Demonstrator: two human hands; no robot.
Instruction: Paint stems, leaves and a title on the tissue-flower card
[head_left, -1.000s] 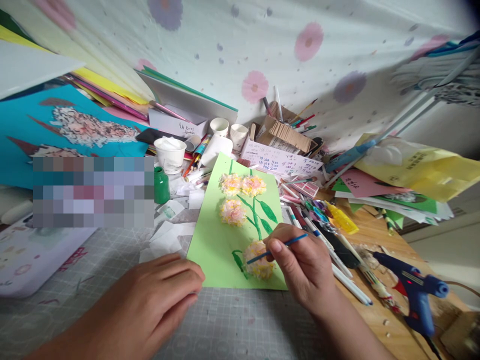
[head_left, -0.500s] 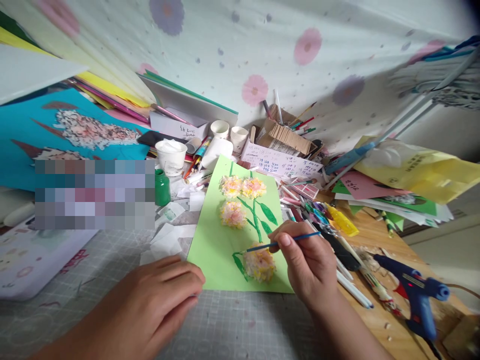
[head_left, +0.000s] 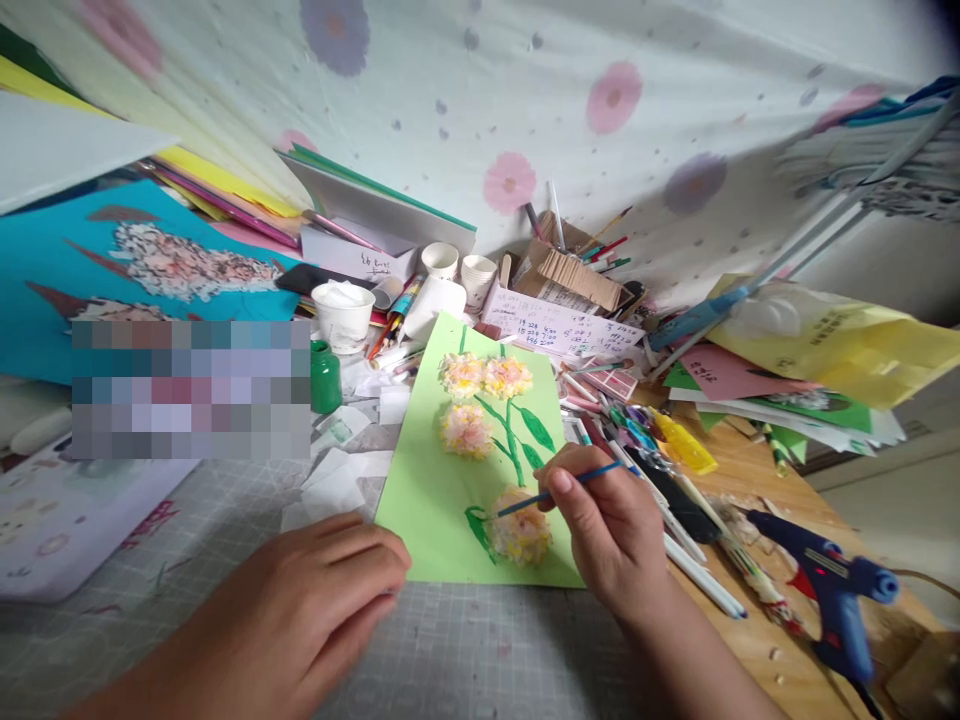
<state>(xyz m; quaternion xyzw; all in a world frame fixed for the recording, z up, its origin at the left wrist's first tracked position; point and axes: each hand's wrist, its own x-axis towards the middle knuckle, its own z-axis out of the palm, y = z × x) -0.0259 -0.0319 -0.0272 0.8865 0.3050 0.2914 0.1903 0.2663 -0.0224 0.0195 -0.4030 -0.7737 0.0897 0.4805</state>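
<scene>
A light-green sheet of paper (head_left: pixel 420 500) lies before me, bearing several crumpled-paper flowers in yellow and pink and a painted green stem (head_left: pixel 512 440). My right hand (head_left: pixel 611 520) pinches a thin blue paintbrush (head_left: pixel 559 487), its tip over the left side of the lowest flower (head_left: pixel 521 540). Just left of that tip is a curled green painted leaf (head_left: pixel 478 525). My left hand (head_left: pixel 330 580) rests at the sheet's lower left corner, fingers side by side and lightly bent, with nothing seen in it.
A green paint jar (head_left: pixel 325 378) and a paper cup with white stuff (head_left: pixel 342 315) stand behind left, near loose white scraps (head_left: pixel 349 470). Pens and markers crowd the right, beside a blue glue gun (head_left: pixel 832 575). A blue flower picture (head_left: pixel 45 250) leans far left.
My right hand has shifted slightly left and down, and the brush tip has dropped from above the leaf to beside it. The left hand stays put.
</scene>
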